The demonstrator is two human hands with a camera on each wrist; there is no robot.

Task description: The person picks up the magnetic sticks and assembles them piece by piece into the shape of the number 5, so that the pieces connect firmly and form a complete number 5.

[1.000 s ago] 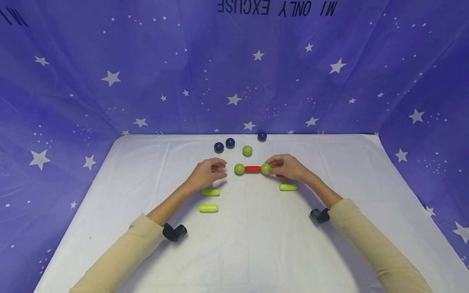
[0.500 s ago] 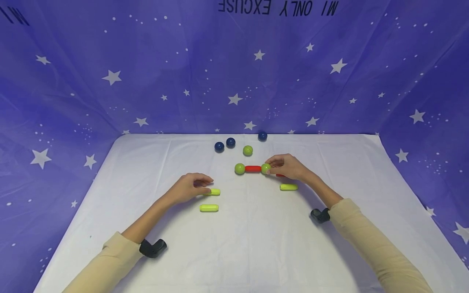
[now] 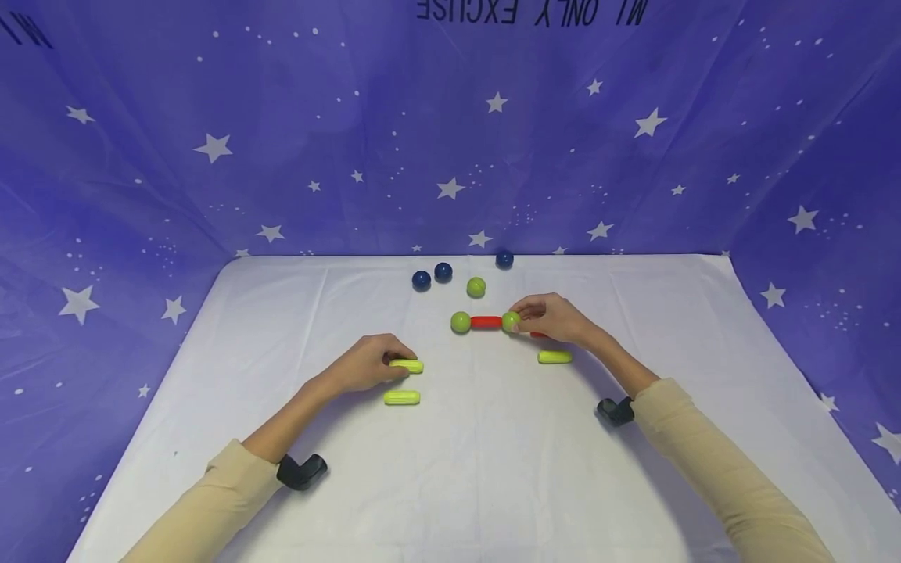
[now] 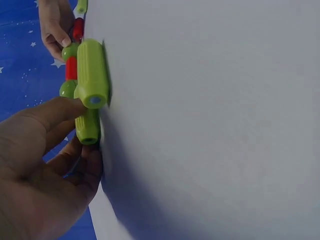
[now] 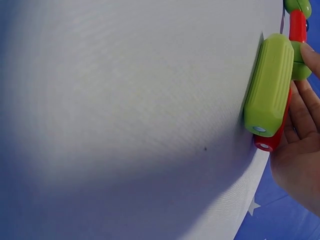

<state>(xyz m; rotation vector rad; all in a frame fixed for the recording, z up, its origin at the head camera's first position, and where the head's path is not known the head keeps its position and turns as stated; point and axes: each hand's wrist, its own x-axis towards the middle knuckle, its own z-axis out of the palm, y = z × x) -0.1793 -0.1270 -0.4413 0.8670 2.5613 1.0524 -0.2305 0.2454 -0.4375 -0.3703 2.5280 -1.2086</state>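
My left hand [image 3: 369, 363] has thumb and fingers around the farther of two yellow-green rods [image 3: 408, 366] at the left, pinching it at the tabletop. In the left wrist view this rod [image 4: 88, 131] sits between thumb and fingertips, partly behind the nearer rod [image 4: 93, 75]. On the right, my right hand [image 3: 552, 318] pinches a green ball [image 3: 510, 321] at one end of a red rod [image 3: 486, 321]. A second green ball [image 3: 461, 321] is joined to the rod's other end. Another red rod [image 5: 264, 145] lies beneath the right hand, mostly hidden in the head view.
A third yellow-green rod [image 3: 554, 357] lies nearer than the right hand. Toward the back of the white table [image 3: 479, 469] are a loose green ball [image 3: 475, 287] and dark blue balls [image 3: 421, 281]. A starry blue cloth [image 3: 450, 141] hangs behind.
My left hand has moved left and nearer, from beside the joined balls to the farther left rod, and its fingers have closed on that rod. The right hand keeps its place.
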